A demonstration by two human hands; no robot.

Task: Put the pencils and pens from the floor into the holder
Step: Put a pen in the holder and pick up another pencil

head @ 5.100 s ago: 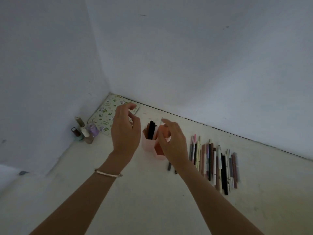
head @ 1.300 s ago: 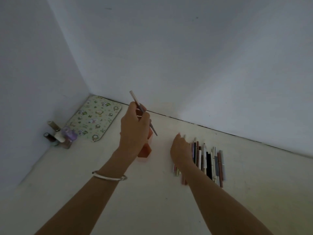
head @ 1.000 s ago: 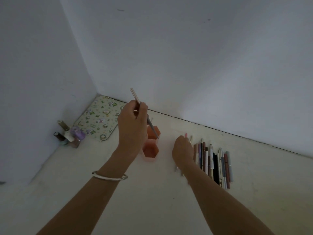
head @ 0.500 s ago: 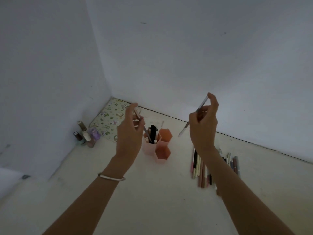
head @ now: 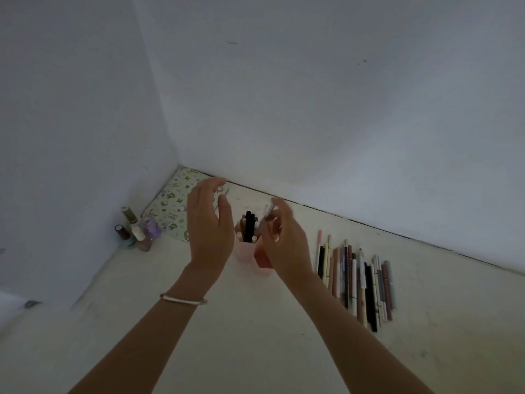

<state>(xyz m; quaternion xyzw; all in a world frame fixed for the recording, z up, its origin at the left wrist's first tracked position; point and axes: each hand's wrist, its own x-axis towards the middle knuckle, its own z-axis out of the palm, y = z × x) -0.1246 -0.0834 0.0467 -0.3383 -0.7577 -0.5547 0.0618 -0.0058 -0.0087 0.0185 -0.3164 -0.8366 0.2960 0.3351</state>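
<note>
A pink and orange holder [head: 246, 253] made of hexagonal cups stands on the floor near the room corner, with several dark pens [head: 249, 229] upright in its left cup. My left hand [head: 209, 226] hovers just left of the holder, fingers spread, holding nothing. My right hand [head: 284, 239] is over the holder's right side and pinches a thin grey pen [head: 268, 211], tip pointing down toward the cups. A row of several pencils and pens [head: 356, 277] lies on the floor to the right.
A flowered notebook [head: 173, 204] lies in the corner behind the holder. Small nail polish bottles [head: 135, 233] stand against the left wall. White walls close off the left and back; pale bare floor stretches toward me.
My left hand has let go of its pen into the holder and opened. My right hand has come down and left from head height, bringing the grey pen over the holder.
</note>
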